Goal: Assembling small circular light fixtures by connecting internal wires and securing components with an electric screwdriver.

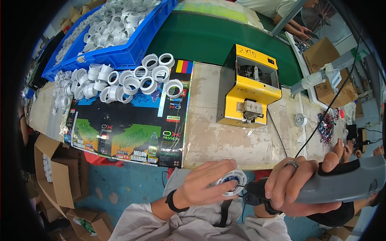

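My left hand [205,180] grips a round white plastic housing [243,176] above my lap, just off the table's front edge. Inside it sits a blue piece, partly covered by my fingers. In my right hand [291,182] is a grey electric screwdriver [341,184], its body lying sideways. Its thin bit points left and reaches into the housing; whether it touches a screw is too small to tell. Beyond my hands stands a yellow screw feeder [249,90] on the worktable. Several white plastic rings [132,85] lie heaped on a dark printed sheet [120,116] at the left.
A blue crate [136,52] full of white rings stands at the back left, beside a green conveyor belt [197,36]. Small dark-red parts [326,127] and a white ring [300,119] lie at right. Other people's hands [303,31] show behind and right. Cardboard boxes [66,172] stand lower left.
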{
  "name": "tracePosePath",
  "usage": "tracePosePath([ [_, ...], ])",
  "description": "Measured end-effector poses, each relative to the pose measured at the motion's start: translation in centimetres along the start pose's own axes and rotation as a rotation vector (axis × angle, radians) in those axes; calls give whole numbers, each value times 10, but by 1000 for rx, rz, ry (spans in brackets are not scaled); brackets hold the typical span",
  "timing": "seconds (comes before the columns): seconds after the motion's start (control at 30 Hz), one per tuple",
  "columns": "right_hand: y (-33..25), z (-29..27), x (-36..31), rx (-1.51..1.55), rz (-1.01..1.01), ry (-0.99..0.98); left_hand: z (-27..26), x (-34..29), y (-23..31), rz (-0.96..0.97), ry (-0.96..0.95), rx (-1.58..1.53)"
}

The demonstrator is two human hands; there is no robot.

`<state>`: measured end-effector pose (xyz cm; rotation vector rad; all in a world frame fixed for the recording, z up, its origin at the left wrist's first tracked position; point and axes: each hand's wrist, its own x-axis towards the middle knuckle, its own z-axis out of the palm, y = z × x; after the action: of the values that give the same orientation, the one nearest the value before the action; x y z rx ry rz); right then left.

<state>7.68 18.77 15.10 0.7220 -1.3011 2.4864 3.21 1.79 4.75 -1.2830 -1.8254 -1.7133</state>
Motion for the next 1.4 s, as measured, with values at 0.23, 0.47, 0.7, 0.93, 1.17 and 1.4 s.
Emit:
tracePosePath([
  [0.23,1,-5,-1,-6,-24,-15,0,0,-1,0,-4,10],
  [0.47,-2,-9,3,-38,-6,-124,1,-2,-5,15,-16,32],
  [0.7,9,-4,10,-235,-155,-14,1,-1,-3,-20,-21,12],
  [0.93,7,1,5,-317,-140,40,2,-1,-7,-4,-30,-6],
  [1.17,5,-5,8,-340,-131,-59,3,-2,-8,-35,-35,-17],
  [1.4,12,-6,8,-330,-164,-47,3,-1,-9,-60,-34,-13],
])
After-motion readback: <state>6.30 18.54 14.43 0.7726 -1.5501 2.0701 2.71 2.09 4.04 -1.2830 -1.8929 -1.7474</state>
